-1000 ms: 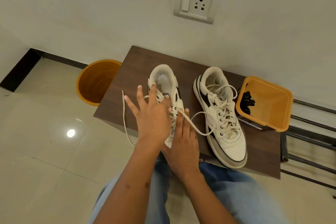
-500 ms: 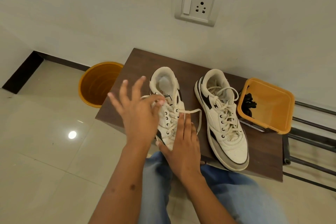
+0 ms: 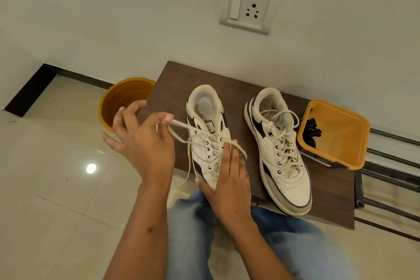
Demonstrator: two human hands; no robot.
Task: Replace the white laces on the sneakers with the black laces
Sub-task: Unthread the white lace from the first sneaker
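Observation:
Two white sneakers with black trim stand side by side on a dark wooden bench [image 3: 329,193]. The left sneaker [image 3: 205,120] has its white lace [image 3: 181,136] partly pulled loose from the upper eyelets. My left hand [image 3: 143,143] pinches that lace between thumb and forefinger, to the left of the shoe. My right hand [image 3: 227,182] lies flat on the toe of the left sneaker, holding it down. The right sneaker [image 3: 279,150] keeps its white lace fully threaded. Black laces [image 3: 313,132] lie in an orange square container [image 3: 341,141] at the bench's right end.
An orange round bin [image 3: 122,98] stands on the tiled floor left of the bench. A white wall with a switch and socket plate [image 3: 247,7] is behind. A black metal rack [image 3: 391,177] runs along the right. My legs in blue jeans are below the bench's front edge.
My left hand has moved left and away from the shoe, drawing the white lace out through the eyelets. My right hand has stayed on the toe.

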